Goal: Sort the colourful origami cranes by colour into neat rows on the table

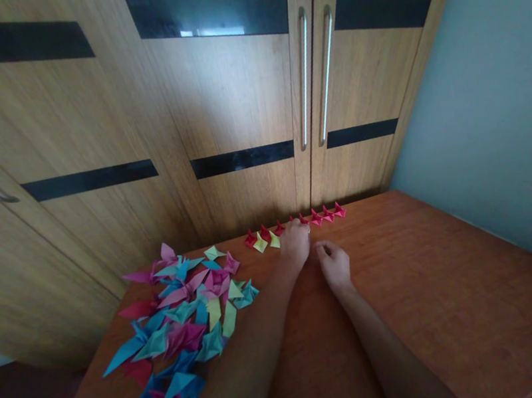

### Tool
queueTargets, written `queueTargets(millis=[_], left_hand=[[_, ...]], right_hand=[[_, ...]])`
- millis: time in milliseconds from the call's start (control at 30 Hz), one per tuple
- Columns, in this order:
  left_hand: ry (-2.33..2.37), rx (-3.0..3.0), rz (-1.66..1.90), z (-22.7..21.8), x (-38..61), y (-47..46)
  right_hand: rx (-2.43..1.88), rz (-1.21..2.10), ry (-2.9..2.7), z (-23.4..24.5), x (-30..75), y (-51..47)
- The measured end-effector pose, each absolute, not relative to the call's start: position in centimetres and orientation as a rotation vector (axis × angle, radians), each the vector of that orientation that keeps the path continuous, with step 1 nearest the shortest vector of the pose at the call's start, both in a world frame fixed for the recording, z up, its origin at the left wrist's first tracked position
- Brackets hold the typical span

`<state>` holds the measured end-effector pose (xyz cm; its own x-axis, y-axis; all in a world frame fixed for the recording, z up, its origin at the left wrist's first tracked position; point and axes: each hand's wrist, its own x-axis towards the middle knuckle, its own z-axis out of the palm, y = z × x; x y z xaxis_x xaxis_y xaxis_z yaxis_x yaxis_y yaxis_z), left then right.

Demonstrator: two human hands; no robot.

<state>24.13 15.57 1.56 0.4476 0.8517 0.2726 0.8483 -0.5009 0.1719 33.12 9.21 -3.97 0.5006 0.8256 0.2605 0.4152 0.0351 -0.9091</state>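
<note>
Along the table's back edge runs a row of small red folded-paper origami pieces [316,218], standing with their points up. In front of its left part are yellow origami pieces [259,243]. My left hand [295,244] reaches over the middle of the row, fingers bent down and closed; it hides part of the row, and what the fingertips hold cannot be made out. Just to the right and nearer me, my right hand [336,264] rests low over the table with its fingers curled closed. No paper shows in it.
A loose heap of blue, teal, pink, red and pale yellow origami pieces [184,338] spreads over the left side of the brown wooden table [442,292]. Behind the table stands a wooden wardrobe [230,97] with metal handles. A pale wall [496,122] borders the right side.
</note>
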Motion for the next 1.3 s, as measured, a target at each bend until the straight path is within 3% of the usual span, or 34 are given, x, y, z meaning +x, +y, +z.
queueTargets(millis=[333,567,833,1067,1300], left_hand=[[1.44,2.703,0.62,4.9,21.9,13.5],[1.275,2.671,0.77,7.6,10.8,8.1],[1.599,2.413,0.85,5.8,-2.2,1.9],[1.837,2.229,0.964,3.4,-6.4,0.0],[1.666,2.382,0.901,3.1,-5.1,-0.8]], right_hand=[[-1.585,0.444,-1.104,-4.1,33.1,9.2],[-1.545,0.578,-1.228,-3.8,32.0,8.6],[-1.344,0.776,-1.576,-2.6,28.7,6.8],[-1.217,0.941,-1.855,-2.0,26.8,5.0],[-1.274,0.67,-2.154,-1.6,25.2,3.7]])
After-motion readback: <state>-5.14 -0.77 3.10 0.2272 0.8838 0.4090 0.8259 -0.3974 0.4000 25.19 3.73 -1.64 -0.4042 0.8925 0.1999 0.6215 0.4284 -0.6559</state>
